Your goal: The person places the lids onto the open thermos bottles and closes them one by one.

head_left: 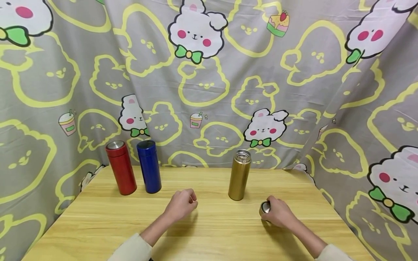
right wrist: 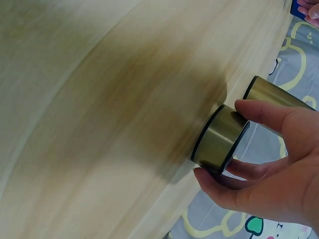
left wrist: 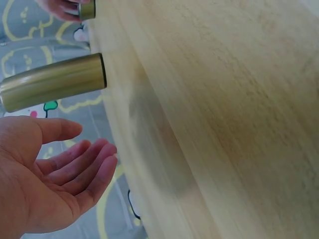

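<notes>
We pinch the gold lid (right wrist: 219,139) between the fingertips and thumb of our right hand (head_left: 280,214), low at the table (head_left: 209,235), right of the uncapped bottle (head_left: 239,179). It should feel light, stiff, slightly slippery, best gripped round its sides. The smooth metallic bottle stands upright. Our left hand (head_left: 181,204), loosely curled, holds nothing.

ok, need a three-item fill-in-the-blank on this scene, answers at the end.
1. The open bottle is coloured ____.
2. The right hand grips the lid, while the left hand holds ____.
3. The blue bottle stands between the open bottle and the ____ one.

Missing words: gold; nothing; red.
</notes>
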A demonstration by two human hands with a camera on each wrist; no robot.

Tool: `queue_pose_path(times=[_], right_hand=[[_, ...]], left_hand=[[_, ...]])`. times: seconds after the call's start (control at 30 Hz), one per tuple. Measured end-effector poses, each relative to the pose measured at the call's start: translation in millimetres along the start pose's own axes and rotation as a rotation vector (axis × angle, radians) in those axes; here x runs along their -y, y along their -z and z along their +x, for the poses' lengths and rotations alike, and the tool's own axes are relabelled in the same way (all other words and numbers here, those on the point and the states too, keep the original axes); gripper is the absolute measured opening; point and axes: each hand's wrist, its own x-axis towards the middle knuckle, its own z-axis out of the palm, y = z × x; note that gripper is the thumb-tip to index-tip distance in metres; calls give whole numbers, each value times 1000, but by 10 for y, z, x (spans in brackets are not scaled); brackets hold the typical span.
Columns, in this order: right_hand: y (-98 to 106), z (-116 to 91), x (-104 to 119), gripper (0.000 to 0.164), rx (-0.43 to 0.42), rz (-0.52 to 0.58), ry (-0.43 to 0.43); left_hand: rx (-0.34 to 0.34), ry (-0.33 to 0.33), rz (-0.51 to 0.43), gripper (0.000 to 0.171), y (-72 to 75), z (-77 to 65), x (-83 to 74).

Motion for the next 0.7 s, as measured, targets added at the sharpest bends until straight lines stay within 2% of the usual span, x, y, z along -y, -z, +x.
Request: queue_pose_path(times=[0.4, 0.7], right_hand=[[7, -16, -2, 56, 19, 8, -22], [60, -7, 41, 61, -28, 14, 8]], left_hand=[[4, 14, 0, 10, 5, 22, -38], [11, 29, -22, 6, -26, 43, -40]])
